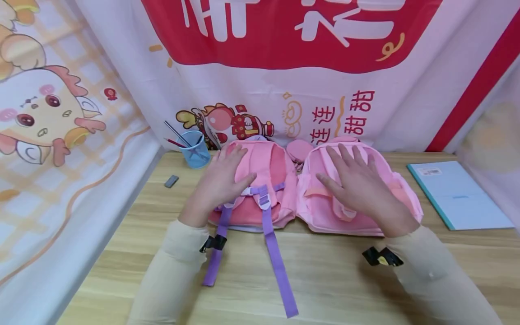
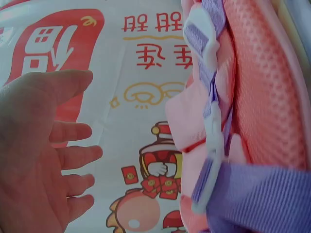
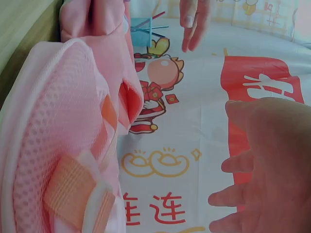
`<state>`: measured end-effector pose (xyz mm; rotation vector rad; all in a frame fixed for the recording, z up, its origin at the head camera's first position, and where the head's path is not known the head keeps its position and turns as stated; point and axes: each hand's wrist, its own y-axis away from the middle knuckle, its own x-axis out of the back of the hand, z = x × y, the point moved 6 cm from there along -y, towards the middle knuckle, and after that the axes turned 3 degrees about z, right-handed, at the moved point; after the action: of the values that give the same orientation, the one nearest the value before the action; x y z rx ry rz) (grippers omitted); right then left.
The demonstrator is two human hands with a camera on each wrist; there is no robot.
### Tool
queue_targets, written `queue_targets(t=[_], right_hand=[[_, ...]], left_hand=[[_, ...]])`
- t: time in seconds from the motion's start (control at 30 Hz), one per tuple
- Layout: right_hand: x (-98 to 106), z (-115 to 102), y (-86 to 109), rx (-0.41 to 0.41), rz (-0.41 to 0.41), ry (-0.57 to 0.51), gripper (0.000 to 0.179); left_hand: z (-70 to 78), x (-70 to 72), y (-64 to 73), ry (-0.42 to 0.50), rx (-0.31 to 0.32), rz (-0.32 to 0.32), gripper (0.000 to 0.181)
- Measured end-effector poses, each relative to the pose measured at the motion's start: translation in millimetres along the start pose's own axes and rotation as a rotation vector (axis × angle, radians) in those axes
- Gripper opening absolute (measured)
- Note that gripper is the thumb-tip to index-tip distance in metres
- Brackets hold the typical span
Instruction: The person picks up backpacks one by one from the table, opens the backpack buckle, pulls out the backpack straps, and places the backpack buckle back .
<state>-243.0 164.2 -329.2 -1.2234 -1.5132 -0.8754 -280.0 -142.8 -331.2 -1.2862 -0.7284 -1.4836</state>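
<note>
Two pink backpacks lie side by side on the wooden table, strap sides up. On the left backpack (image 1: 277, 164), coral mesh panels show, and its purple webbing straps (image 1: 278, 266) trail toward the front. The right backpack (image 1: 314, 207) is a lighter pink, with padded straps and peach webbing. My left hand (image 1: 222, 178) hovers over the left backpack with its fingers spread; a gap shows between them in the left wrist view. Over the right backpack, my right hand (image 1: 357, 187) is likewise spread and holds nothing, apart from the bag in the right wrist view.
A blue mesh pen cup (image 1: 196, 151) with pens stands at the back left, near a small grey eraser-like block (image 1: 171, 181). To the right lies a light blue folder (image 1: 463, 194). A round pink pouch (image 1: 299, 150) sits behind the bags. Printed cloth (image 1: 252, 81) hangs behind.
</note>
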Motion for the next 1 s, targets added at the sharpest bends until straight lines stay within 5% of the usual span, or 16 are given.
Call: queue_targets(t=[0.23,0.57,0.83,1.0], right_hand=[[1.0,-15.3,-11.0,0.056,0.047,-0.054,0.08],[-5.8,-41.5,-30.0,0.117,0.16,-0.313,0.053],[-26.1,-59.6,-45.1,0.175,0.155,-0.376,0.041],[-45.0,-70.1,-52.9,0.148,0.073,-0.401,0.041]], left_hand=[[-22.1,3.2,5.8,0.1,0.061,-0.045,0.075],[-53.8,-5.6,6.7,0.216,0.118,-0.112,0.054],[-70.3,-18.9,4.4,0.267,0.085,-0.182,0.041],[-75.7,-28.8,3.5,0.282,0.078,-0.204,0.037]])
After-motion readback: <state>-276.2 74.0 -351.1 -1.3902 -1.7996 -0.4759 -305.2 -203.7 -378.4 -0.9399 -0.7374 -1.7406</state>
